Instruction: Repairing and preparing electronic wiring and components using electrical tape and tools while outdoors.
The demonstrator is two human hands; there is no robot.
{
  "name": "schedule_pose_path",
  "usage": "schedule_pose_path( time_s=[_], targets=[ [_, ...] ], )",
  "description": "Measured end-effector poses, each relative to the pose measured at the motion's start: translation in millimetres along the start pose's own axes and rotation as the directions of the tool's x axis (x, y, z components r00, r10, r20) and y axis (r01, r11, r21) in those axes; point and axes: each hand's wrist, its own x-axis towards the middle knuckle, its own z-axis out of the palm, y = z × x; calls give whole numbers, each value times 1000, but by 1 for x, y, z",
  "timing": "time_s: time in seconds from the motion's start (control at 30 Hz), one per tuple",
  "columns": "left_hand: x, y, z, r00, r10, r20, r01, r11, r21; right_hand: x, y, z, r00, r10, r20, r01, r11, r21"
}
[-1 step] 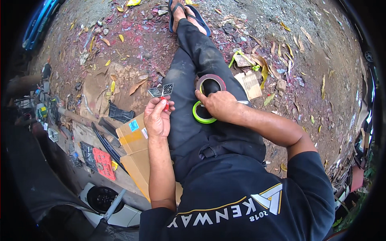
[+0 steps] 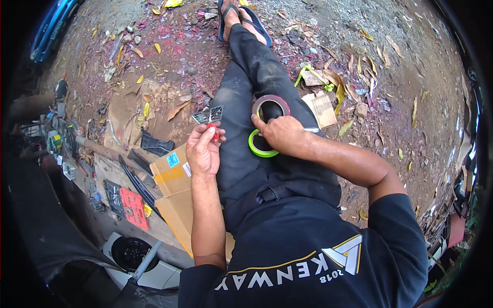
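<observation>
In my left hand [image 2: 204, 150], a small emblem [image 2: 207, 116] of diamond shapes is pinched between thumb and fingers. Two of its diamonds are silvery and point up past the fingertips; a red part sits in the grip. My right hand [image 2: 284, 134] is closed over two rolls of tape above my thighs. A reddish-brown roll of tape [image 2: 284, 101] shows beyond the thumb, and a bright green roll of tape [image 2: 258, 150] below it. From under the heel of that hand sticks out a pale thin thing [image 2: 311, 130]; its kind is hidden.
Left of my legs lie an opened cardboard box [image 2: 172, 208], a black plastic piece [image 2: 155, 143], a red tool case [image 2: 134, 208] and a pipe [image 2: 102, 147]. A flat cardboard piece [image 2: 322, 109] is right of my legs. Dry leaves and litter cover the dirt ground.
</observation>
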Motion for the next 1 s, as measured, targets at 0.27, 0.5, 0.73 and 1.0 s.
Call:
schedule_pose_path(
  time_s=[0.27,0.5,0.73,1.0],
  targets=[
    [-6,-4,2,999,37,31,-41,992,117,7,1,0,998,-53,-22,50,990,-131],
    [-5,-10,4,997,71,15,-72,955,287,-6,4,-5,998,-48,-33,47,998,-39],
    [-6,-15,7,991,130,-25,-112,928,356,-31,6,-6,978,-45,-206,55,997,44],
    [-8,-17,12,999,1,45,-6,994,112,-37,11,-5,983,42,-181,-9,983,181]
  ],
)
